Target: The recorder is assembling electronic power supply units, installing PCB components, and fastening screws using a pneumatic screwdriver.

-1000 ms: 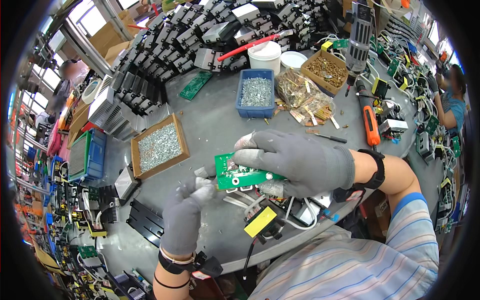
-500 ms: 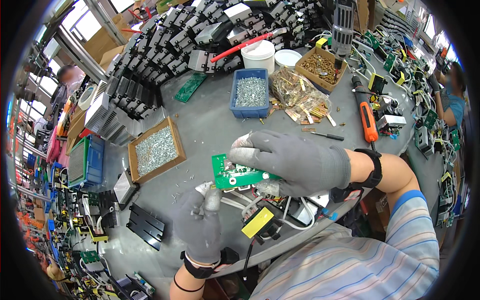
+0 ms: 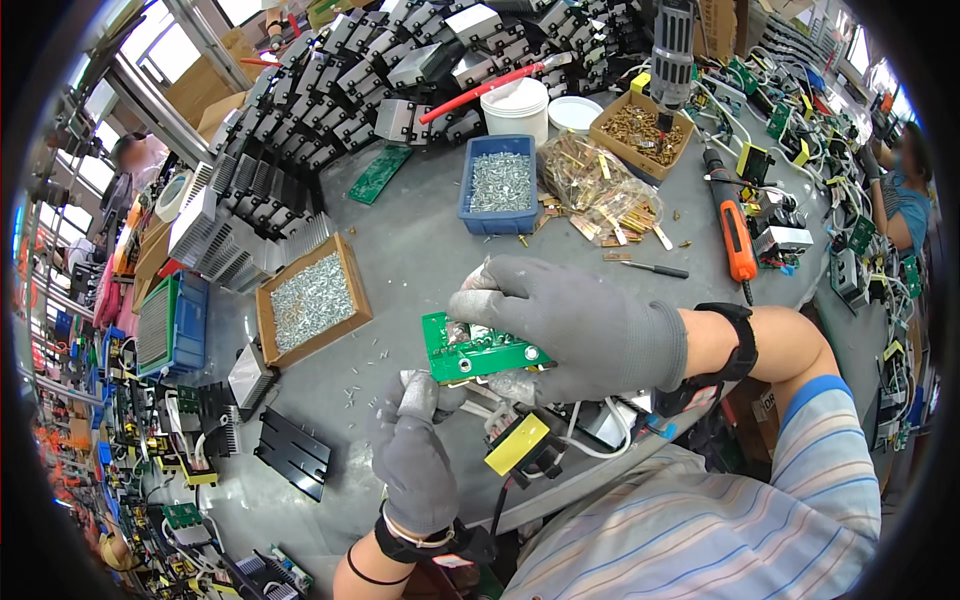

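My right hand (image 3: 575,325), in a grey glove, grips a green circuit board (image 3: 470,350) from above, holding it just over the grey table (image 3: 420,250). Below it, my left hand (image 3: 415,450), also gloved in grey, reaches up with fingers pinched under the board's near left corner; whether it holds a small part is hidden. White wires and a component with a yellow label (image 3: 517,443) hang under the board by the table's front edge.
A wooden tray of screws (image 3: 310,297) lies to the left, a blue bin of screws (image 3: 497,185) behind. Brass parts in a bag (image 3: 590,190), an orange electric screwdriver (image 3: 735,235), black heat sinks (image 3: 293,452) and stacked aluminium heat sinks (image 3: 300,130) ring the work area. Another person (image 3: 900,200) works at far right.
My left hand has slid rightward and up beneath the board's corner. The right hand keeps its grip on the board, which has barely shifted.
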Action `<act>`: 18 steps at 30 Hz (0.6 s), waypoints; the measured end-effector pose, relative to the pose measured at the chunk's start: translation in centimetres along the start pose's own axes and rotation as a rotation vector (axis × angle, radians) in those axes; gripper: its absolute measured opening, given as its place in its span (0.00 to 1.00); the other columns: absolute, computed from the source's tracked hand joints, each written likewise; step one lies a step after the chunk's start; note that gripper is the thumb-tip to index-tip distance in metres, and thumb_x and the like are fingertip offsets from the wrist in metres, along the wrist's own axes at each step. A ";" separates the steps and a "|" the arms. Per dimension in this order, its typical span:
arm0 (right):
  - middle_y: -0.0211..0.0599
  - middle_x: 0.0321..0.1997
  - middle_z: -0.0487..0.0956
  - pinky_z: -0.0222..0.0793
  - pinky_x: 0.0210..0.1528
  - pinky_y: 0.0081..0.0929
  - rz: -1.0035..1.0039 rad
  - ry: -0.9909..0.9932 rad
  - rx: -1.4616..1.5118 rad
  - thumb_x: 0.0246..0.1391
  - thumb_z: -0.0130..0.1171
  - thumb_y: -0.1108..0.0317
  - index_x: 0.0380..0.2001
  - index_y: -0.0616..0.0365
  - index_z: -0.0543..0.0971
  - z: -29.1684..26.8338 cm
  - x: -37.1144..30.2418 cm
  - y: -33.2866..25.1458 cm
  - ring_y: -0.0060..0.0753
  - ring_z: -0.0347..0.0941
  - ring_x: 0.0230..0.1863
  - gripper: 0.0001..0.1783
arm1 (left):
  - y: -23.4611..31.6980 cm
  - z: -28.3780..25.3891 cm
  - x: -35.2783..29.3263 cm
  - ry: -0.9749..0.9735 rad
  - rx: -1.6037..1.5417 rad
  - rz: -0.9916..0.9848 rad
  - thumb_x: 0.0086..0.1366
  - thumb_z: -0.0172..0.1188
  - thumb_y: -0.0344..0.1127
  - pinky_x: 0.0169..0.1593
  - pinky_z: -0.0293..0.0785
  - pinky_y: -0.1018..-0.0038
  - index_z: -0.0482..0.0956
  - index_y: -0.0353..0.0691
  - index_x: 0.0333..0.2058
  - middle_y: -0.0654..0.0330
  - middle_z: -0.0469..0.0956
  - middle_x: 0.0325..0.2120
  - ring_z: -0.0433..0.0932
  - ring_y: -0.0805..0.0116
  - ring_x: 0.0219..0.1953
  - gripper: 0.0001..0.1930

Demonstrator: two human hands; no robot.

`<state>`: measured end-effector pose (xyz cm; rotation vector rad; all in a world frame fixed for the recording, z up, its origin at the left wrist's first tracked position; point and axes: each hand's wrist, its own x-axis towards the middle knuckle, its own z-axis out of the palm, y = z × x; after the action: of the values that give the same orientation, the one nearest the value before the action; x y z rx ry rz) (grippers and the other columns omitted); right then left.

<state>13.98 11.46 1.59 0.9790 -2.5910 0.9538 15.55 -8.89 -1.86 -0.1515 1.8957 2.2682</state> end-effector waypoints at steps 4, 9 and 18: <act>0.47 0.43 0.69 0.67 0.43 0.38 0.077 0.021 -0.048 0.41 0.65 0.66 0.51 0.59 0.67 0.3 0.2 -0.4 0.50 0.69 0.43 0.31 | -0.2 0.1 -0.1 0.038 -0.020 -0.025 0.62 0.48 0.32 0.38 0.67 0.78 0.69 0.29 0.47 0.59 0.75 0.32 0.73 0.73 0.31 0.16; 0.52 0.43 0.69 0.68 0.47 0.40 0.084 0.002 -0.019 0.38 0.64 0.68 0.49 0.62 0.67 0.1 0.4 -0.7 0.54 0.69 0.46 0.32 | -0.5 -0.1 0.0 -0.013 0.135 0.074 0.63 0.48 0.33 0.35 0.66 0.75 0.71 0.31 0.42 0.61 0.74 0.28 0.72 0.72 0.29 0.13; 0.50 0.41 0.70 0.69 0.45 0.40 0.126 -0.001 -0.025 0.42 0.64 0.62 0.49 0.60 0.67 -0.1 0.6 -0.5 0.53 0.71 0.44 0.30 | 1.2 -0.6 0.9 -0.202 1.144 0.958 0.57 0.56 0.40 0.30 0.60 0.64 0.71 0.36 0.34 0.56 0.66 0.18 0.67 0.56 0.23 0.13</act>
<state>13.82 10.97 2.16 0.8184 -2.6862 0.9477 14.39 -9.57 -1.02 1.2746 3.1206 0.9616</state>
